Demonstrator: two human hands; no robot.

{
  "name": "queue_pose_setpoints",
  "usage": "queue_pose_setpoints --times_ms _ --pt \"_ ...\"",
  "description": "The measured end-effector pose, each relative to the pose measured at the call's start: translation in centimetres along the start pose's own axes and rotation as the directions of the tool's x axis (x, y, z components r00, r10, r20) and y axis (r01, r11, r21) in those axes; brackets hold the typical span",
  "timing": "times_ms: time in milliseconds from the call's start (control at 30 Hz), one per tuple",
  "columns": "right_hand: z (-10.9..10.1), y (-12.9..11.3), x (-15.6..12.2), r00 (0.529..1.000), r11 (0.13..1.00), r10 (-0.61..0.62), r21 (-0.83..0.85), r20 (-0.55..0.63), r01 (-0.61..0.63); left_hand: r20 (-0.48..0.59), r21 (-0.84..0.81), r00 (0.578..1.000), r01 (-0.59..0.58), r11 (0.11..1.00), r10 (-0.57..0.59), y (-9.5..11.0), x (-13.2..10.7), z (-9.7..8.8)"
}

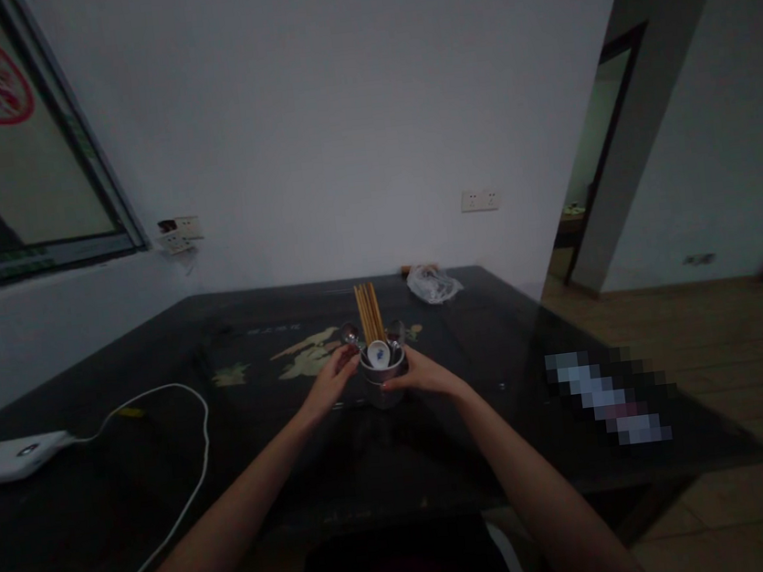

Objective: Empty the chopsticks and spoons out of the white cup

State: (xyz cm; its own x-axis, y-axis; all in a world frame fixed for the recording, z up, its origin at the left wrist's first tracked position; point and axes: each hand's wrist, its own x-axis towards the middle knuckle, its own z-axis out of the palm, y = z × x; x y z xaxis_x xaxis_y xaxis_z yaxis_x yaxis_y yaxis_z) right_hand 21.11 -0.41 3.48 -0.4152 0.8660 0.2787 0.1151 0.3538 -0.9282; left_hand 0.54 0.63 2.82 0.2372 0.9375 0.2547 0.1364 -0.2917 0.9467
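A round metallic-looking utensil holder stands on the dark table in front of me. Several wooden chopsticks rise from it. A white spoon with a blue mark leans at its front, and a metal spoon sticks out at the left. My left hand grips the holder's left side, with its fingertips partly hidden behind the rim. From the right, my right hand is wrapped around the holder, its thumb across the front.
The dark table meets the wall at the back. A crumpled clear plastic bag lies near the wall. On the left is a white device with a white cable curving toward me. A pixelated item lies at the right.
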Motion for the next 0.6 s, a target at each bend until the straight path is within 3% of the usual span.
queue_pose_setpoints --times_ms 233,600 --pt "-0.1 0.5 0.1 1.000 0.999 -0.002 0.042 0.010 0.002 0.226 -0.199 0.972 0.104 0.974 -0.057 1.8 1.5 1.2" --pt "-0.1 0.4 0.1 1.000 0.998 0.012 0.056 0.015 -0.013 0.242 -0.241 0.955 0.232 0.942 -0.173 1.9 3.4 2.4"
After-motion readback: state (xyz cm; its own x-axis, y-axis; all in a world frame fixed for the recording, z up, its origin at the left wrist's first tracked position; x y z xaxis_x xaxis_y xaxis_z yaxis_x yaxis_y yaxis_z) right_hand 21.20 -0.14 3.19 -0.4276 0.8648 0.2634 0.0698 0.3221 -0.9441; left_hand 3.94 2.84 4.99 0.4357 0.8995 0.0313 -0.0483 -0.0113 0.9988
